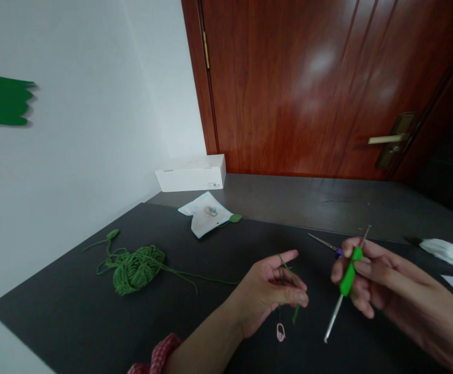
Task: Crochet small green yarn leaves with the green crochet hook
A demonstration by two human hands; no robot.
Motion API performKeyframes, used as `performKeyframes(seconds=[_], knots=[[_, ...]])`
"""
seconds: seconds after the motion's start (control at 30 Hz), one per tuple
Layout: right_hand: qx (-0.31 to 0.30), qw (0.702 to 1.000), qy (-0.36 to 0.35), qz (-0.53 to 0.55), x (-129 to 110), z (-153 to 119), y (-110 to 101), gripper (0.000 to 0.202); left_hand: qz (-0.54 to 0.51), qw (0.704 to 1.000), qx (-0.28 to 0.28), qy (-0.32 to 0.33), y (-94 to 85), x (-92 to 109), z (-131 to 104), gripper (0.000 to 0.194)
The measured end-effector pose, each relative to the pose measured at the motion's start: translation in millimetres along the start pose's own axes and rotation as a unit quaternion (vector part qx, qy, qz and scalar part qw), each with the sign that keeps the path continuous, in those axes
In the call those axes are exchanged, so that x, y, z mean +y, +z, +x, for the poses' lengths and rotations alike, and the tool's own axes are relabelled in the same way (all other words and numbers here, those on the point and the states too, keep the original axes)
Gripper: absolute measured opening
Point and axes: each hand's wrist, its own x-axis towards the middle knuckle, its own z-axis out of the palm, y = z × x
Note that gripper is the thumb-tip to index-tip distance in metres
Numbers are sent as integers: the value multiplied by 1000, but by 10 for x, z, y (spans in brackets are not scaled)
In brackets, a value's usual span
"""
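My left hand [275,288] pinches a strand of green yarn [289,271] that loops over its raised index finger. A small green crocheted end [296,314] hangs below the fingertips. Beside it dangles a pink stitch marker [280,332]. To the right, my right hand [370,275] holds a crochet hook [349,275] with a green grip and metal ends, its lower end pointing down. A tangled green yarn ball [138,270] lies on the black table at the left, and a strand runs from it to my left hand.
Scissors [325,244] lie partly behind my right hand. A white packet [209,214] and a small green leaf [235,218] are mid-table, another leaf [113,234] at left. A white box [191,174] stands at the back; white tissue [448,252] lies at right.
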Motion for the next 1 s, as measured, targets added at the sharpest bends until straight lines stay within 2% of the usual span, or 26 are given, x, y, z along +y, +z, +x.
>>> performKeyframes(seconds=[0.17,0.33,0.43,0.53,0.7,0.8,0.9,1.0], knots=[[-4,999,-33,-4,12,-50,21,12,18,999,-43,-25,15,-34,-16,78],[29,981,-135,-138,76,-58,-48,7,28,996,-71,-43,19,-54,-22,82],[23,965,-157,-208,128,-44,-97,9,42,993,-94,-49,30,-42,-22,80],[19,957,-163,-238,157,-48,-88,12,59,989,-127,-55,45,-18,-28,68],[-35,947,-153,-281,149,-83,-57,13,26,990,-126,-52,25,-7,-38,53],[-59,943,-135,-298,145,-104,-72,16,12,987,-141,-82,-11,-4,-44,49],[-82,952,-111,-274,141,-115,-73,17,-3,982,-154,-110,-37,5,-51,46],[-110,970,-88,-196,132,-97,-33,17,-23,984,-146,-96,-38,-2,-54,41]])
